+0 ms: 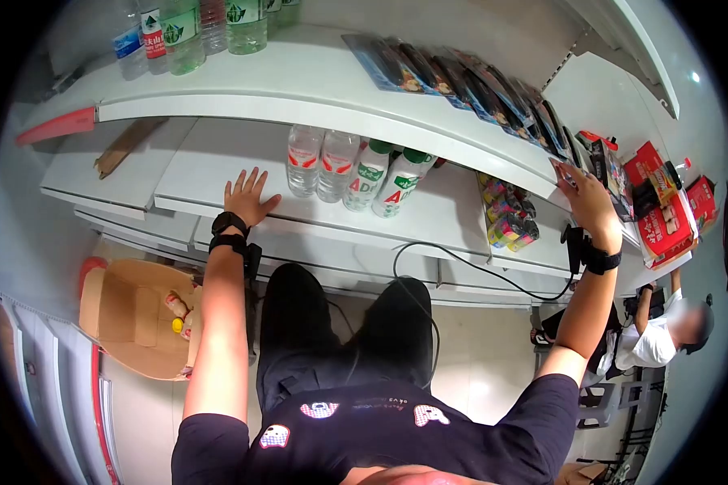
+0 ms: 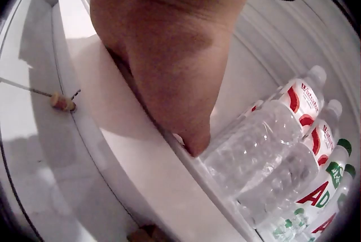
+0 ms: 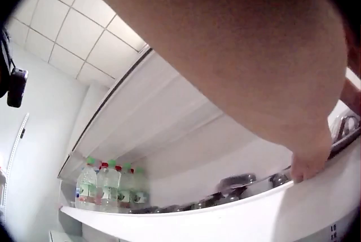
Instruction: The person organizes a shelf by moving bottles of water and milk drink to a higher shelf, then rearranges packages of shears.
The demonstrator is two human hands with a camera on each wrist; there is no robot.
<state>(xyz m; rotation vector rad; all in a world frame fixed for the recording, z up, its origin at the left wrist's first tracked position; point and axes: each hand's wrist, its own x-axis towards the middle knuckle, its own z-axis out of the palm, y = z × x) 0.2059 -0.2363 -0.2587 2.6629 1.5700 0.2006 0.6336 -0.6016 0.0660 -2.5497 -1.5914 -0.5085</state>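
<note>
My left hand [image 1: 249,198] rests with spread fingers on the lower shelf [image 1: 218,153]. Right of it stand two clear water bottles [image 1: 303,160] with red-and-white labels, then two white bottles [image 1: 366,176] with green caps and "AD" lettering. In the left wrist view the water bottles [image 2: 256,140] are close beside the thumb. My right hand [image 1: 590,202] is at the front edge of the upper shelf [image 1: 299,105], beside the right end of a row of dark blister-packed items [image 1: 477,85]. The right wrist view has its thumb at the shelf's front lip [image 3: 225,222], fingers partly hidden.
Several bottles [image 1: 182,40] stand at the upper shelf's left end. Small colourful packs [image 1: 510,218] sit low right, red boxes [image 1: 663,210] farther right. An open cardboard box [image 1: 137,315] is on the floor at left. A black cable [image 1: 493,271] loops from my right wrist. Another person [image 1: 651,339] is at right.
</note>
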